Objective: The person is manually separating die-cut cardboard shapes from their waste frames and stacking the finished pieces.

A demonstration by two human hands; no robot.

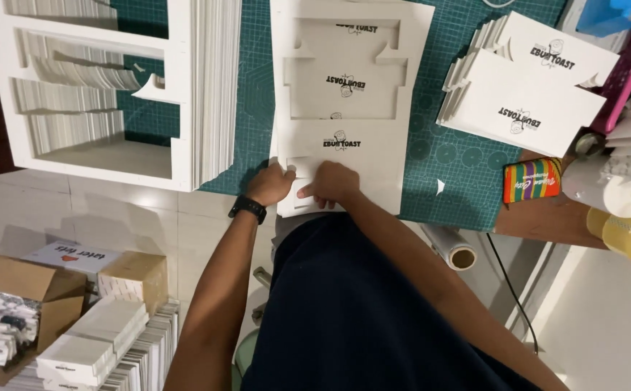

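Observation:
A white die-cut card sheet (373,156) with black printed logos lies on a green cutting mat (446,166). Its upper part has a large cut-out window. Both my hands rest on the sheet's near edge. My left hand (270,184), with a black watch on the wrist, grips the sheet beside a small rectangular cut piece (302,194). My right hand (333,182) is curled over that piece, with the fingertips pinching it. Part of the piece is hidden under my fingers.
A tall stack of white leftover frames (210,87) stands at the left. Stacks of printed white cards (525,108) lie at the right, by a striped colourful box (532,181), tape rolls (630,232) and a film roll (454,250). Cardboard boxes (40,289) and card stacks (106,340) sit below left.

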